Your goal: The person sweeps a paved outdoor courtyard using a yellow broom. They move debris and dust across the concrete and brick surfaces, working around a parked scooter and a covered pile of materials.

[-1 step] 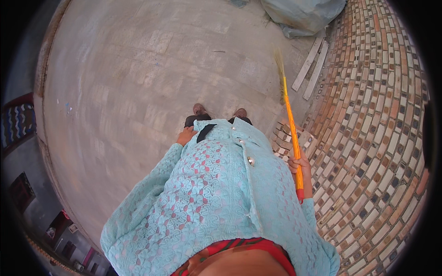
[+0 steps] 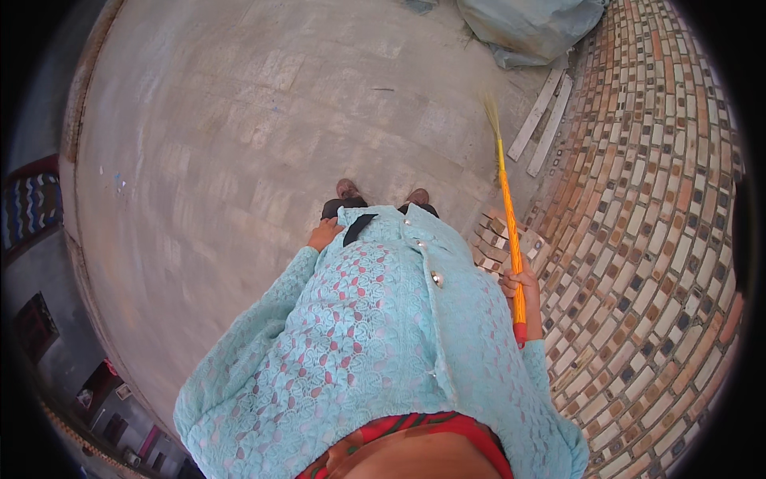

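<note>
- Clamped the fingers of the right hand (image 2: 523, 284) around the orange broom (image 2: 507, 207), right of the blue jacket (image 2: 335, 319)
- Rested the left hand (image 2: 325, 234) against the jacket; could not tell its finger spread

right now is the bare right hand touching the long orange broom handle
Touching: the head view shows the bare right hand wrapped around the long orange broom handle, near its red end.

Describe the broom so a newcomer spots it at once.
Find the brickwork filling the picture's right side. Beside its left edge, the right hand grips the broom. Unlike the pale planks nearby, it has an orange shaft, red at the lower end, with straw-coloured bristles above.
</note>
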